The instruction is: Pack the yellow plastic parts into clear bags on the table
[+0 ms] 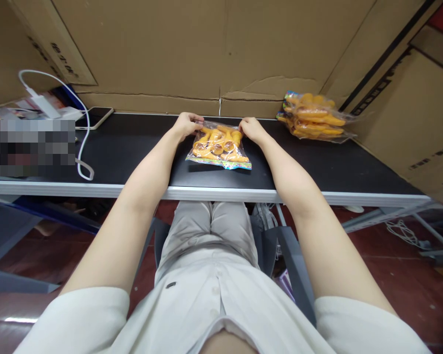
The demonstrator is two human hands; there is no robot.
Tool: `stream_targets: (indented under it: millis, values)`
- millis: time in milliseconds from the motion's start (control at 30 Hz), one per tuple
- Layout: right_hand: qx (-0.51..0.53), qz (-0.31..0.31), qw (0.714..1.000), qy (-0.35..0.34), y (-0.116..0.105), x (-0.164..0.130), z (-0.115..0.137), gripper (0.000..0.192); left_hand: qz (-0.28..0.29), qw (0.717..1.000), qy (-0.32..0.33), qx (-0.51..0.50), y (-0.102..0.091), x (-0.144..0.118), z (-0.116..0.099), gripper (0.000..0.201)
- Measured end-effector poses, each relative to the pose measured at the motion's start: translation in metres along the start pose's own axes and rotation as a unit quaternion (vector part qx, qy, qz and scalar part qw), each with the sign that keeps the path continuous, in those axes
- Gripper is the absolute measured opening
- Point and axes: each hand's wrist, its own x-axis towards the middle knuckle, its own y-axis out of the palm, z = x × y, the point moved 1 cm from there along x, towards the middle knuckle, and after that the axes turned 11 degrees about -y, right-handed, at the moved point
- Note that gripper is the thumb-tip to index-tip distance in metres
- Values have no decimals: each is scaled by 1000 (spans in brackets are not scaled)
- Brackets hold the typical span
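Fingers of the left hand (185,124) and right hand (251,129) pinch the far corners of the clear bag of orange toys (219,146) lying mid-way on the black surface (133,147), and a hard tug might rip its top

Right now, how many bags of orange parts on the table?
At least 2: bag between the left hand and right hand; pile of bags far right, count unclear.
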Motion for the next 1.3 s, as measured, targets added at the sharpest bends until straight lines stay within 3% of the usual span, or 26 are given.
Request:
stream_targets:
  millis: [133,267,433,633,800,1000,1300]
  values:
    - [51,-21,998,24,-1,-2,-3,40,-14,1000,18,6,4,-4,-3,37]
    - [167,-25,982,80,-6,-9,3,49,-27,998,52,8,6,-7,-6,40]
    - [262,76,954,121,-15,-17,17,25,-15,997,76,-16,10,-12,-11,42]
    - [330,113,925,149,-18,-22,26,23,-9,994,100,-38,13,-15,-14,44]
    - [369,159,901,165,-17,-28,33,2,-6,993,102,-59,12,-14,-14,47]
    - [382,200,888,158,-26,-30,30,9,3,992,100,-78,17,-17,-17,50]
    - [381,185,888,181,-21,-33,37,8,20,991,110,-73,25,-23,-17,46]
